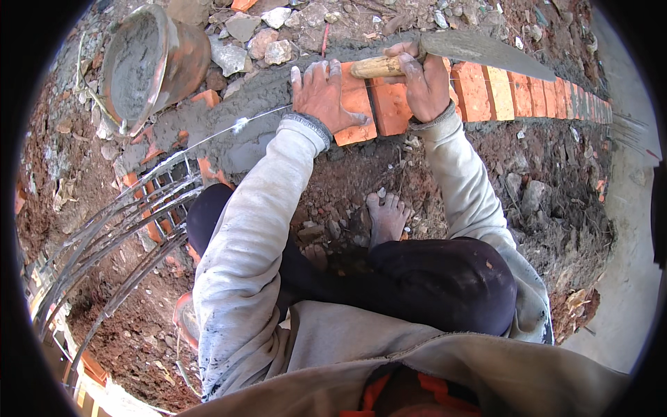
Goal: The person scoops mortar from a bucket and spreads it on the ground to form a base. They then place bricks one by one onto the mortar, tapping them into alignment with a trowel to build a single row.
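Note:
My left hand (325, 97) lies palm down with fingers spread, over the end of a row of orange bricks. Its thumb rests on the face of the end brick (356, 132). My right hand (425, 87) is closed round a trowel, near where its wooden handle (375, 67) meets the neck. The trowel's grey, mortar-smeared blade (486, 54) points right, above the bricks. Beneath my right hand sits another brick (390, 108), with a dark gap between it and the end brick. A white string (208, 137) runs to the left hand along the wall line.
A bucket of wet mortar (167, 69) stands tilted at the far left. Grey mortar (236, 111) covers the wall left of the bricks. Steel bars (118, 229) stick out at the left. Stones (233, 55) lie behind the wall; a pale concrete strip (625, 229) borders the right.

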{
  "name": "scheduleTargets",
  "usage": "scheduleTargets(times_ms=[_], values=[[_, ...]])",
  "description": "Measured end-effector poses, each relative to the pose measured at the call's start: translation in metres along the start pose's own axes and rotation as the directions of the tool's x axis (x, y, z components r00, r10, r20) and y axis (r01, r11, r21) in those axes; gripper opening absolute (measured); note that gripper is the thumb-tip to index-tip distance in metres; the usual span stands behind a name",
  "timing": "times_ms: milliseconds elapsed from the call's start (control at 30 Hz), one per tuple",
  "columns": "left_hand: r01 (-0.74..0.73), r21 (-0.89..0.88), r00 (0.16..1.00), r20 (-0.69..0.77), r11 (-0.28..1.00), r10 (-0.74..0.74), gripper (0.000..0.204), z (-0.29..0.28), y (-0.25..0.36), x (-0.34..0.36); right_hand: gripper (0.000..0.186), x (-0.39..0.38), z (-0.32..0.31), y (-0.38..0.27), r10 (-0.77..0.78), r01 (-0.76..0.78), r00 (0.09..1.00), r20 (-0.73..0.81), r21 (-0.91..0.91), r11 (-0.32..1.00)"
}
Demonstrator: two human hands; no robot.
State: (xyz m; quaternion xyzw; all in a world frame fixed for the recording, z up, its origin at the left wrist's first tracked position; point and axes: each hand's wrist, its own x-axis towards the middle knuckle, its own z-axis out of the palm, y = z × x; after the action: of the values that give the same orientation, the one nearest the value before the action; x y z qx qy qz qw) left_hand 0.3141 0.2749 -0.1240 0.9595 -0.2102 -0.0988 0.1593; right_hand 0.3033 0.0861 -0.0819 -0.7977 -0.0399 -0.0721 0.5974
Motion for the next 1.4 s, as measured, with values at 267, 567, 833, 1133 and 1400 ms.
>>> scheduleTargets(times_ms=[267, 567, 833, 1133, 1400], values=[[0.025, 0.032, 0.999, 0.037, 0.999, -0.026, 0.119, 0.001, 0.000, 0.001, 0.010, -0.001, -0.001, -0.001, -0.003, 0.004, 1.000, -0.014, 0.073, 0.997], [0.047, -0.096, 0.999, 0.005, 0.994, -0.046, 0.075, -0.032, -0.025, -0.012, 0.009, -0.065, -0.030, -0.032, 0.159, -0.136, 0.983, -0.091, 0.219, 0.966], [0.412, -0.593, 0.883, 0.071, 0.692, -0.464, 0.063, 0.005, 0.028, -0.069, 0.013, -0.080, -0.027, -0.026, 0.248, -0.171, 0.948, -0.199, 0.338, 0.925], [0.294, -0.526, 0.917, -0.079, 0.798, -0.391, 0.033, -0.035, 0.018, -0.007, 0.019, -0.094, -0.076, -0.026, 0.287, -0.199, 0.907, -0.308, 0.289, 0.936], [0.136, -0.258, 0.862, -0.444, 0.956, -0.242, 0.056, -0.067, -0.015, 0.233, 0.019, -0.107, -0.102, -0.023, 0.361, -0.176, 0.839, -0.406, 0.426, 0.887]])
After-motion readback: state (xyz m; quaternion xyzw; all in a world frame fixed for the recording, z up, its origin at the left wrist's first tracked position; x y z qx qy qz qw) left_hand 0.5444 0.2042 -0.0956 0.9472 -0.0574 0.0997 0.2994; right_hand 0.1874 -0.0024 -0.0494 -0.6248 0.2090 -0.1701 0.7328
